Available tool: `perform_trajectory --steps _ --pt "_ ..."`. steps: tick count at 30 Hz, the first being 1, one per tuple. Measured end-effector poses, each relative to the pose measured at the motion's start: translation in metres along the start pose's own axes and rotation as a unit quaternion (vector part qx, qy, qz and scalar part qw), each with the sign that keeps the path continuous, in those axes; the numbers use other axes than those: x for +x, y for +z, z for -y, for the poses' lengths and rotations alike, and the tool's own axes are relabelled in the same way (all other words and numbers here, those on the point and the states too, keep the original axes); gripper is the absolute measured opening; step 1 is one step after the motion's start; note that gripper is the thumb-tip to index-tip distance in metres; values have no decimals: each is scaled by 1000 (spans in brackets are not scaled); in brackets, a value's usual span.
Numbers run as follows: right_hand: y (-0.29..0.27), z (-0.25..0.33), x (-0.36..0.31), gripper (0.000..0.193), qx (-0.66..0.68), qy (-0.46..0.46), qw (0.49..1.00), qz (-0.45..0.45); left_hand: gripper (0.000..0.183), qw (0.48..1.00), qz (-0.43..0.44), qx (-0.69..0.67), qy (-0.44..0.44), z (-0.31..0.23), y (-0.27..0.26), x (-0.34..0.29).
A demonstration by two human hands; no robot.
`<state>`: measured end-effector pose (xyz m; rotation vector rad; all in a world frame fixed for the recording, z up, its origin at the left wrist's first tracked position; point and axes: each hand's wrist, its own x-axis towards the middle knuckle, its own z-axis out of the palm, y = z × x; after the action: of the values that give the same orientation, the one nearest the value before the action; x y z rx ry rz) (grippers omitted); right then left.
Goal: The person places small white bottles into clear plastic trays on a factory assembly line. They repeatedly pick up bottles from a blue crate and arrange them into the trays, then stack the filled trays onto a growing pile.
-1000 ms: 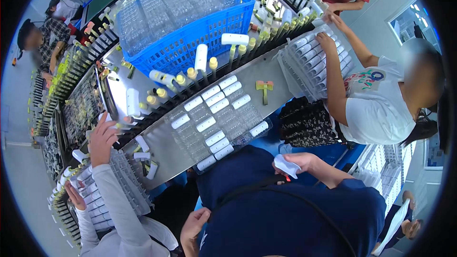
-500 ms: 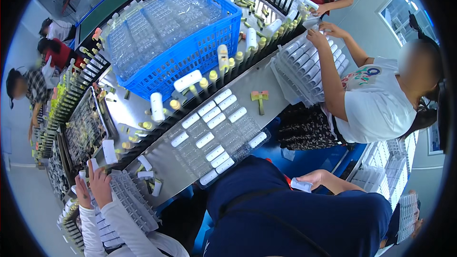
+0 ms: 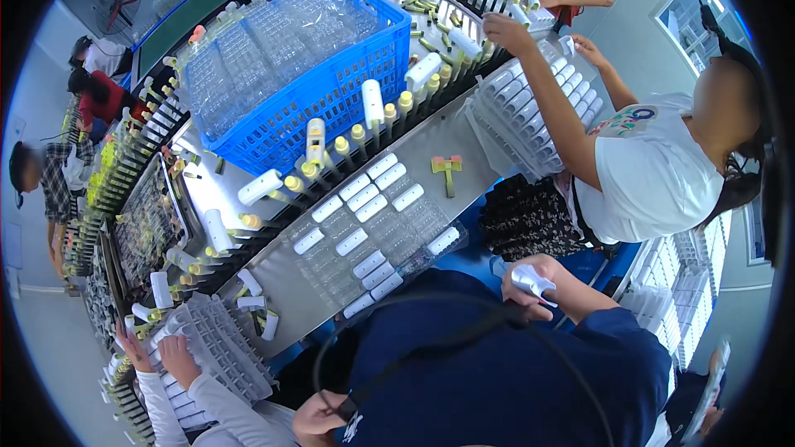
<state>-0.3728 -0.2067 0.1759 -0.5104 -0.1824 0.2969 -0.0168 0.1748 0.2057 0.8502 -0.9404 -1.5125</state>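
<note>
Near right: 1 white curved piece (image 3: 527, 278) is pinched between thumb and fingers of right hand (image 3: 548, 268), beside dark blue shirt (image 3: 497, 364). Near left: left hand (image 3: 318, 414) is placed by black strap (image 3: 349, 406); its grip cannot be told. Farther, on metal table (image 3: 472, 136): clear trays (image 3: 327, 261) are partly filled with white pieces (image 3: 351, 242). Right of trays, 1 pink-topped green clip (image 3: 448, 171) is laid. Far left: blue basket (image 3: 315, 108) is heaped with clear packaging (image 3: 273, 41).

White piece (image 3: 530, 280) in right hand (image 3: 546, 268), left hand (image 3: 317, 415), grip unclear
</note>
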Motion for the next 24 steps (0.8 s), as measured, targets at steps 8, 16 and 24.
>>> perform_trajectory --steps 8,16,24 --pt "-18 10 -47 77 -233 258 938 -10 18 949 -19 -71 -308 27 -10 -46" --pt "-9 44 -34 83 -179 205 959 -81 30 961 -83 23 -265 10 -9 -4" --pt "-65 10 24 73 -235 213 944 -89 33 976 -55 151 -148 10 7 89"
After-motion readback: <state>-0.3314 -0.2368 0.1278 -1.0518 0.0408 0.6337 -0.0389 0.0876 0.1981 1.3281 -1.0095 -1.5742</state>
